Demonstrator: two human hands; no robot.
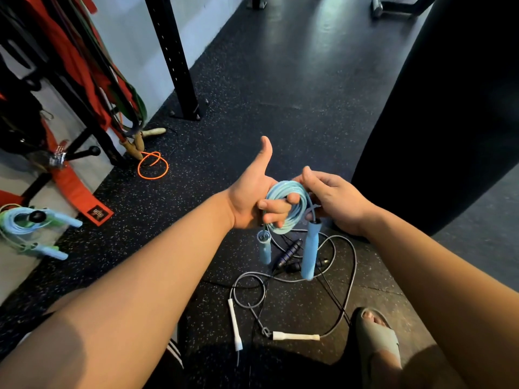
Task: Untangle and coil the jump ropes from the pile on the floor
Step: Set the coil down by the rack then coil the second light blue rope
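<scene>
Left hand (250, 197) fingers curl through the coiled light blue jump rope (283, 226), thumb up; right hand (334, 200) fingers pinch its cord just beside them. I judge it light, springy, slippery: grip across all loops. Its handles (310, 248) dangle below my fingers.

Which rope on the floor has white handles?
The grey rope, in wide loops; the black rope tangled with it has dark handles, and the orange rope lies apart.
</scene>
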